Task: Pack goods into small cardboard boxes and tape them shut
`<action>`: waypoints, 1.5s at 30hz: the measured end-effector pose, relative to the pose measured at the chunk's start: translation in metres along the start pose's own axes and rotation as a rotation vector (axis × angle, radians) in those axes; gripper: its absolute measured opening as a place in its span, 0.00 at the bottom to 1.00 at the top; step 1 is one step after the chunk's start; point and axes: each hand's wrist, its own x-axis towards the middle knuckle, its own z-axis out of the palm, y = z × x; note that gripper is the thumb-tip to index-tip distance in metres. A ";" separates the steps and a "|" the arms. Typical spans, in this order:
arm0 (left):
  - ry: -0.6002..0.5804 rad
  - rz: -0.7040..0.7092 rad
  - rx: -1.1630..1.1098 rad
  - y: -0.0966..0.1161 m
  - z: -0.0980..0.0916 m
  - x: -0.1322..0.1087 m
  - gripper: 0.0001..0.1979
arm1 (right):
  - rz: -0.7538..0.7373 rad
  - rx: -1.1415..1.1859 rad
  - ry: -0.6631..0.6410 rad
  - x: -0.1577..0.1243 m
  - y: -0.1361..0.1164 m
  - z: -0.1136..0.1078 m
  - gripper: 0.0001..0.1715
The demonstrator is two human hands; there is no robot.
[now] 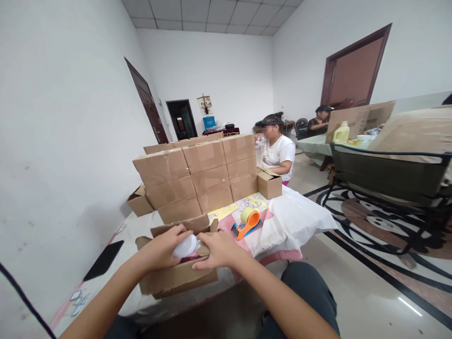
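Observation:
An open cardboard box (176, 278) sits on the low table right in front of me, its flaps up. My left hand (163, 247) is curled around a white rounded object (186, 246) inside the box's opening. My right hand (218, 248) lies over the box's right side, fingers pressed together against the flap and touching the white object. What else the box holds is hidden by my hands.
A stack of sealed cardboard boxes (197, 176) stands behind. An orange tape dispenser (247, 221) lies to the right beside a white bag (293, 219). A black phone (104, 259) lies at left. A person in white (278, 153) sits beyond; a dark chair (388, 179) is right.

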 end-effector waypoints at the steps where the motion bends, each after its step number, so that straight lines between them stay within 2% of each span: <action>1: -0.017 -0.024 -0.003 0.001 0.001 0.001 0.33 | -0.001 0.016 0.000 0.000 0.001 0.000 0.40; 5: -0.216 -0.009 -0.029 0.002 0.012 0.011 0.33 | -0.040 0.087 -0.046 -0.003 0.004 -0.003 0.38; 7: -0.260 0.003 -0.036 0.001 0.019 0.013 0.34 | -0.043 0.112 -0.056 -0.004 0.006 -0.004 0.37; 13: -0.285 0.054 -0.120 -0.004 0.032 0.007 0.31 | -0.080 0.135 -0.054 -0.006 0.008 -0.001 0.40; 15: -0.286 0.031 -0.133 -0.003 0.033 0.004 0.31 | -0.076 0.130 -0.057 -0.006 0.008 -0.001 0.41; 19: -0.208 -0.048 -0.035 0.006 0.030 -0.003 0.32 | -0.090 0.123 -0.080 -0.005 0.006 -0.005 0.41; 22: -0.145 -0.076 0.033 0.015 0.024 -0.012 0.25 | -0.107 0.088 -0.149 -0.005 0.003 -0.011 0.34; 26: -0.215 -0.127 -0.105 0.024 0.020 -0.026 0.13 | -0.097 0.054 -0.259 -0.006 -0.007 -0.022 0.29; 29: -0.259 -0.164 -0.200 0.026 0.025 -0.033 0.15 | -0.085 0.043 -0.330 -0.007 -0.014 -0.028 0.27; 34: -0.196 -0.159 -0.246 0.017 0.040 -0.037 0.24 | -0.062 0.047 -0.360 -0.003 -0.017 -0.030 0.24; 38: -0.154 -0.181 -0.214 0.010 0.049 -0.035 0.26 | -0.036 0.057 -0.380 0.003 -0.014 -0.029 0.22; 42: -0.032 -0.199 -0.131 0.007 0.054 -0.032 0.24 | -0.035 0.068 -0.381 0.005 -0.013 -0.028 0.22; 45: 0.139 -0.152 -0.125 0.009 0.052 -0.030 0.19 | -0.042 0.061 -0.355 0.003 -0.014 -0.027 0.22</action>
